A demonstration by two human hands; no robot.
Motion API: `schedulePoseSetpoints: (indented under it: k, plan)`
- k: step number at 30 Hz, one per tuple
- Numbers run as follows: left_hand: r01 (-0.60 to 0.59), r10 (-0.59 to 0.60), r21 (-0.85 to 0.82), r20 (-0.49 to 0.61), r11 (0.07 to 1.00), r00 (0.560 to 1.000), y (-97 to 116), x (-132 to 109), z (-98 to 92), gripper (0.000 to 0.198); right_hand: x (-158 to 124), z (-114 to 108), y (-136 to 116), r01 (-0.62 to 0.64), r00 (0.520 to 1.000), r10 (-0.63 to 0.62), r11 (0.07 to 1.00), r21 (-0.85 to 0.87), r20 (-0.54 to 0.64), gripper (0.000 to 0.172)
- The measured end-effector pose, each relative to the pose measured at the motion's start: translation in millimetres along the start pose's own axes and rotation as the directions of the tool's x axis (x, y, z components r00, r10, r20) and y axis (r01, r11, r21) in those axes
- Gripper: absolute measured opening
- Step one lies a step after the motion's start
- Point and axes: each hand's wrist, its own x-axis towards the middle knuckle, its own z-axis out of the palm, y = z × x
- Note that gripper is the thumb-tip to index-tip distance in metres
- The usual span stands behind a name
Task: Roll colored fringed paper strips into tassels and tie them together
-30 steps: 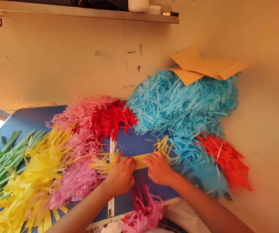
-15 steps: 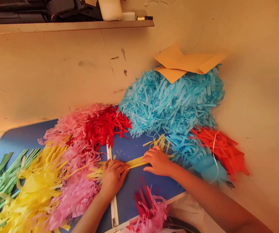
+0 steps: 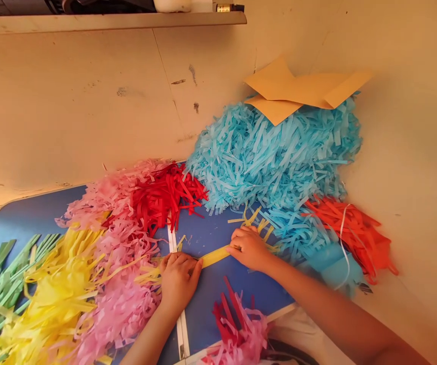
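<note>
A narrow yellow tissue-paper strip (image 3: pixel 215 256) with fringed ends lies across the blue tabletop, stretched between my two hands. My left hand (image 3: pixel 180 280) is closed over its left part, and pale yellow fringe sticks out past the fingers. Opposite it, my right hand (image 3: pixel 251 248) grips the other part with curled fingers, the thumb pointing along the strip. More yellow fringe spreads out behind the right knuckles, near the blue fringed paper pile (image 3: pixel 279 157). Fingertips of both hands are partly hidden.
Pink fringe (image 3: pixel 123 299), yellow fringe (image 3: pixel 51 289), green strips (image 3: pixel 5 299) and red fringe (image 3: pixel 165 197) cover the table's left side. Orange-red fringe (image 3: pixel 355 233) lies right. Folded orange paper (image 3: pixel 298 88) tops the blue pile. A shelf (image 3: pixel 119 21) hangs above.
My right fingers, more spread before, have curled in around the yellow strip. My left hand stays on its part. The view has shifted slightly.
</note>
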Motion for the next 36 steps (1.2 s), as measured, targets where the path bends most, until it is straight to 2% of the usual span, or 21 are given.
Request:
schedulePoseSetpoints:
  k: [7, 11, 13, 14, 16, 18, 20, 21, 24, 27, 30, 33, 36]
  plan:
    - [-0.001, -0.003, 0.107, 0.039, 0.994, 0.999, 3, 6, 2.9, 0.04, 4, 11, -3, -0.049, 0.998, 0.047, 0.995, -0.091, -0.031, 0.025]
    - [-0.013, 0.002, 0.2, 0.055, 0.98, 0.998, 5, 8, -0.1, 0.035, 4, 6, 0, -0.088, 0.994, 0.079, 0.989, -0.119, -0.074, 0.018]
    - [-0.069, 0.068, 0.222, 0.01, 0.973, 0.998, 5, 7, -1.7, 0.022, 1, -2, -2, -0.132, 0.983, 0.11, 0.98, -0.151, -0.145, 0.005]
    - [-0.133, 0.136, 0.227, 0.003, 0.965, 0.991, 4, 7, -2.5, 0.017, -1, -5, -5, -0.131, 0.978, 0.098, 0.976, -0.173, -0.183, 0.003]
    - [-0.296, 0.296, 0.235, 0.038, 0.926, 0.954, 5, 7, -4.4, 0.023, -6, -10, -14, -0.018, 0.985, -0.02, 0.976, -0.216, -0.172, 0.013]
    - [-0.407, 0.394, 0.233, 0.104, 0.883, 0.913, 8, 8, -7.2, 0.027, -9, -11, -22, 0.18, 0.98, -0.194, 0.956, -0.229, -0.039, 0.014]
    - [-0.427, 0.405, 0.221, 0.14, 0.877, 0.903, 13, 10, -10.7, 0.023, -8, -8, -26, 0.326, 0.945, -0.313, 0.92, -0.219, 0.092, 0.008]
    - [-0.423, 0.398, 0.212, 0.151, 0.881, 0.905, 17, 11, -12.3, 0.02, -6, -7, -25, 0.364, 0.931, -0.345, 0.903, -0.228, 0.119, 0.01]
    - [-0.395, 0.368, 0.206, 0.158, 0.895, 0.916, 27, 14, -15.4, 0.019, 2, -4, -17, 0.414, 0.91, -0.396, 0.874, -0.256, 0.119, 0.023]
    - [-0.364, 0.344, 0.216, 0.129, 0.906, 0.93, 31, 16, -13.8, 0.016, 10, -6, -12, 0.365, 0.931, -0.354, 0.902, -0.23, 0.092, 0.02]
    - [-0.357, 0.351, 0.23, 0.07, 0.905, 0.934, 27, 17, -7.6, 0.019, 12, -9, -20, 0.326, 0.945, -0.319, 0.919, -0.222, 0.068, 0.015]
    - [-0.362, 0.384, 0.225, -0.058, 0.904, 0.922, 20, 14, 0.3, 0.021, 9, -4, -30, 0.373, 0.927, -0.372, 0.892, -0.254, 0.055, 0.015]
    - [-0.384, 0.417, 0.197, -0.168, 0.902, 0.893, 11, 7, 5.3, 0.021, 3, 4, -25, 0.419, 0.904, -0.423, 0.855, -0.306, 0.054, 0.017]
